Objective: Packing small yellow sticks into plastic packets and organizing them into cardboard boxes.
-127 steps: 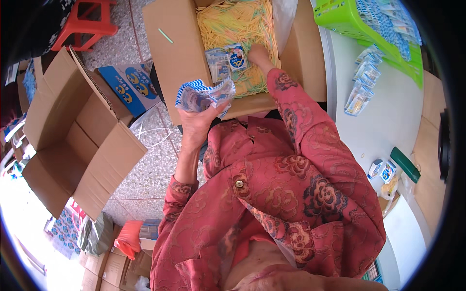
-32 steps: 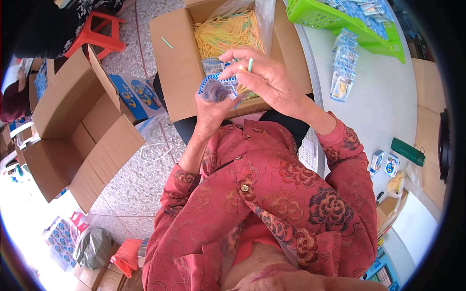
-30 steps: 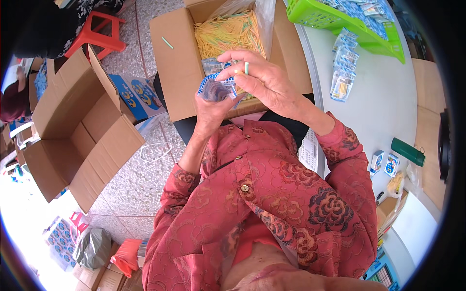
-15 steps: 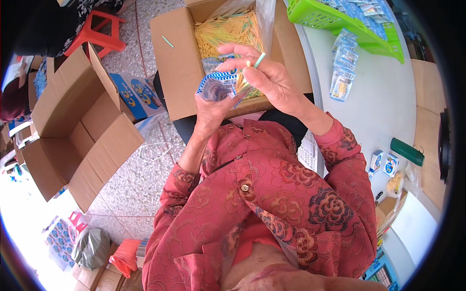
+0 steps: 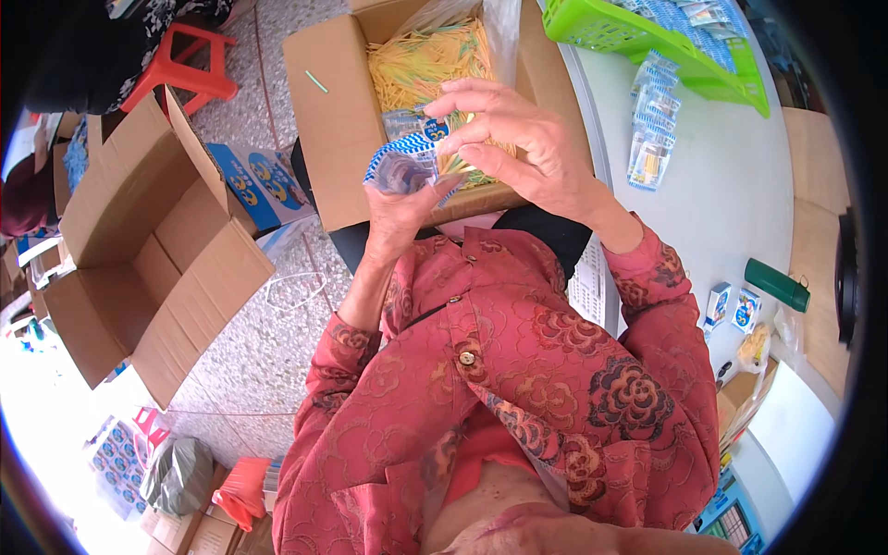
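Note:
My left hand [image 5: 399,215] is closed around a fanned bundle of small clear plastic packets [image 5: 403,166] with blue-and-white striped edges. My right hand [image 5: 523,143] is just to the right of it, with fingers apart and fingertips at the packet edge. Whether they touch the plastic I cannot tell. A few short thin yellowish sticks show at the packet beneath my right thumb. Both hands are above a cardboard box [image 5: 338,162] on my lap. Inside it lies a heap of thin yellow and green sticks [image 5: 425,63], with more packets partly hidden behind my hands.
One loose green stick [image 5: 316,81] rests on the box flap. On the white table [image 5: 712,194] at right are a strip of filled packets [image 5: 655,120], a green basket [image 5: 638,51] of packets and a dark green case [image 5: 776,285]. At left stand an open carton [image 5: 157,268] and a red stool [image 5: 185,69].
The green and yellow sticks pinched in my right hand no longer show there. Its fingers have spread apart. My left hand and the packets have shifted slightly left.

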Demonstrator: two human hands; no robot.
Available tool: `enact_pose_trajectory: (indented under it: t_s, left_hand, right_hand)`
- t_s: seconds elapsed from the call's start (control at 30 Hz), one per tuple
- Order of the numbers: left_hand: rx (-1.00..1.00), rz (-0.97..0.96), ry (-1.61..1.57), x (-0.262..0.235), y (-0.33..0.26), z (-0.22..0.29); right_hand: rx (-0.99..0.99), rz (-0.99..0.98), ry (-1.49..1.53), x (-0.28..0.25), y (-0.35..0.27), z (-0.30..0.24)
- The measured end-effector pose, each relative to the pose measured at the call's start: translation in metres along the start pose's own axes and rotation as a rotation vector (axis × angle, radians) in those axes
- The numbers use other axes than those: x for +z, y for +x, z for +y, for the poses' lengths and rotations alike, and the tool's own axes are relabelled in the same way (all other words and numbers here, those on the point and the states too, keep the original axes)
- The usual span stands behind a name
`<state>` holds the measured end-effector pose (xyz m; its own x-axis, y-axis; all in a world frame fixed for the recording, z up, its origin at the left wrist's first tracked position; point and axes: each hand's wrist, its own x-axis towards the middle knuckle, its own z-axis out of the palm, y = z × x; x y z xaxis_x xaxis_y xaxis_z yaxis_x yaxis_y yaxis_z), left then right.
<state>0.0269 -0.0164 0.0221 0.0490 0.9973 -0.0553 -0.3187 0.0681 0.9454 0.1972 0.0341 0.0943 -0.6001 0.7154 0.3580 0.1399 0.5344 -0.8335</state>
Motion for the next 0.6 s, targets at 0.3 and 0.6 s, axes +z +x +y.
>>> enact_pose_trajectory:
  t_s: [0.3,0.6]
  left_hand:
    - [-0.036,0.024,-0.033,-0.0017,-0.0012,0.0033]
    - [-0.035,-0.012,-0.068,-0.0087,0.0003,-0.0016]
  right_hand:
    - [0.176,0.209,0.5,0.0005,0.0019,0.0011]
    - [0.06,-0.038,0.105,0.0045,-0.002,0.0028]
